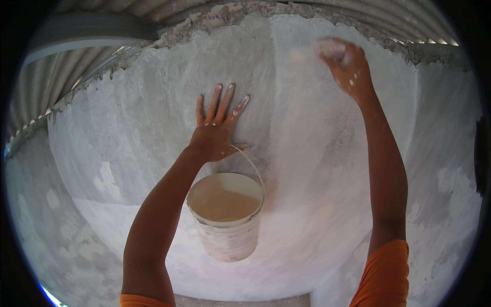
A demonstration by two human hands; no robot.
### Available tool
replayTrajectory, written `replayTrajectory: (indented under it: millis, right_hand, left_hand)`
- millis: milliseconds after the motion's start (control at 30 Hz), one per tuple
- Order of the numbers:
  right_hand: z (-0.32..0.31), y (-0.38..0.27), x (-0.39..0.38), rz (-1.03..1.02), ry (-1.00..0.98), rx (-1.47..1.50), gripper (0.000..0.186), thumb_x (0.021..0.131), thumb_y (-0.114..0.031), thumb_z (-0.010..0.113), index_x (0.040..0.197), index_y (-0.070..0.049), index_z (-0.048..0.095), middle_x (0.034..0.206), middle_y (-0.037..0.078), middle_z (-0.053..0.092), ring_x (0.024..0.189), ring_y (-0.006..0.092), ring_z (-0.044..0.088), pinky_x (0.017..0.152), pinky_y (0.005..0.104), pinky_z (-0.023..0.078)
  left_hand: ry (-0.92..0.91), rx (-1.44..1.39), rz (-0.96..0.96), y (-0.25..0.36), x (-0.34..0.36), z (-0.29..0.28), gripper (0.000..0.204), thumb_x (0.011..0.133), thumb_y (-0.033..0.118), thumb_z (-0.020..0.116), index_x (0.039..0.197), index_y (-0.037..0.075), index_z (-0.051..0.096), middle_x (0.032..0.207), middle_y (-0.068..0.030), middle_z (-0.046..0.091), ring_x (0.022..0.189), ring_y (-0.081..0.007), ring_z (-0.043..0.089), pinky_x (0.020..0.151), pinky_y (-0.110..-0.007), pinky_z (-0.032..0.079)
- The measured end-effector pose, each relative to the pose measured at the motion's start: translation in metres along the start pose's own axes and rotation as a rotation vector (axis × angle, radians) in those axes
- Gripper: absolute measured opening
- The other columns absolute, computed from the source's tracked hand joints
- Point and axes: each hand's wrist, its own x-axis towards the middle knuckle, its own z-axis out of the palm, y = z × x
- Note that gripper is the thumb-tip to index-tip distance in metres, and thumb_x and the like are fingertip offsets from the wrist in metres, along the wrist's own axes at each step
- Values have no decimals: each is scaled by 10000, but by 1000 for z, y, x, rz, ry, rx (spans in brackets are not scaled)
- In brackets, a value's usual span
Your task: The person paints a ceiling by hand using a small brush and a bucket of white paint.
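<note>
My left hand (214, 133) lies against the grey plastered wall (169, 110) with its fingers spread and white smears on the fingertips. The wire handle of a white bucket (228, 241) loops up to the thumb of that hand, and the bucket appears to hang from it. Inside the bucket is a pale beige liquid (220, 203). High on the right, my right hand (349, 66) is curled round a whitish lump, close to the paler coated part of the wall (317, 102). Motion smears its fingers, so the kind of lump cannot be made out. White drops dot the back of this hand.
Above the wall's rough, broken top edge (220, 18) runs a corrugated roof (66, 71) with a grey beam (97, 33) at the upper left. Side walls (445, 169) meet the main wall at both sides. A dark object (481, 156) shows at the far right.
</note>
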Motion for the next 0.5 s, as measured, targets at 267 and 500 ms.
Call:
replayTrajectory:
  millis: [267,500]
  right_hand:
    - [89,35,-112,-687,160,-413,365,843,-33,748,1204,-78,714,1302,107,685,1114,233,697,941,364,571]
    - [100,47,-378,-519,-375,-213,343,814,-95,742,1151,-148,715,1270,91,654,1032,251,730,723,338,605]
  left_hand:
    - [-47,54,-37,-7,-9,-8,1249,697,755,763,1650,268,119,1714,-155,-47,1575,-383,-91,1224,-668,-23]
    - [133,-1,26,1,0,12,1170,755,710,753,1649,303,116,1722,-101,-48,1584,-335,-66,1243,-644,-6]
